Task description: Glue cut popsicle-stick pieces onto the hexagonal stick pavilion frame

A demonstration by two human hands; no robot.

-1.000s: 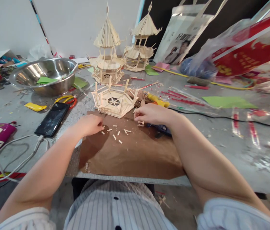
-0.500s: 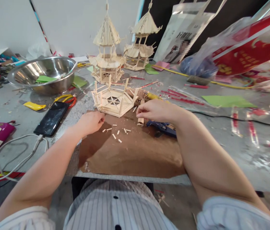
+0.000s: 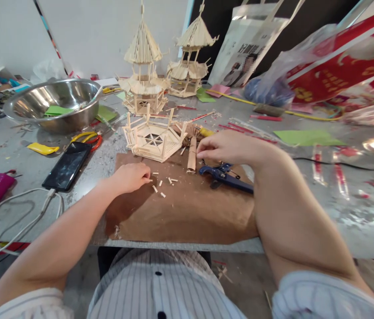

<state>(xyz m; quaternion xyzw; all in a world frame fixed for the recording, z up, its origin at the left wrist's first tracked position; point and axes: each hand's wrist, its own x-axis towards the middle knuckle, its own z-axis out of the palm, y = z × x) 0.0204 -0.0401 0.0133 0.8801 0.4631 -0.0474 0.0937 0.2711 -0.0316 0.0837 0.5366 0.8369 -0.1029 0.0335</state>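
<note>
1. Your left hand (image 3: 132, 176) rests on the brown sheet (image 3: 187, 212), at the near left edge of the cut stick pieces (image 3: 162, 182). Its grip is narrow, with thumb and forefinger pinched down at 1 piece. I cannot tell whether that piece is held.
2. Your right hand (image 3: 228, 148) is over the far right part of the sheet, just right of the stick bundle (image 3: 191, 153). Its grip is narrow, fingertips drawn together. I cannot tell whether anything sits between them.
3. The blue cutter (image 3: 226, 176) lies on the sheet just beneath that hand.
4. The hexagonal stick frame (image 3: 153, 139) stands at the sheet's far edge, beyond both hands and just left of the bundle.
5. The nearer pagoda (image 3: 142, 75) and the farther pagoda (image 3: 190, 62) stand upright behind the frame on the bench (image 3: 306, 199).
6. The steel bowl (image 3: 52, 104) sits far left. The phone (image 3: 67, 166) lies between it and your left forearm, cable attached.
</note>
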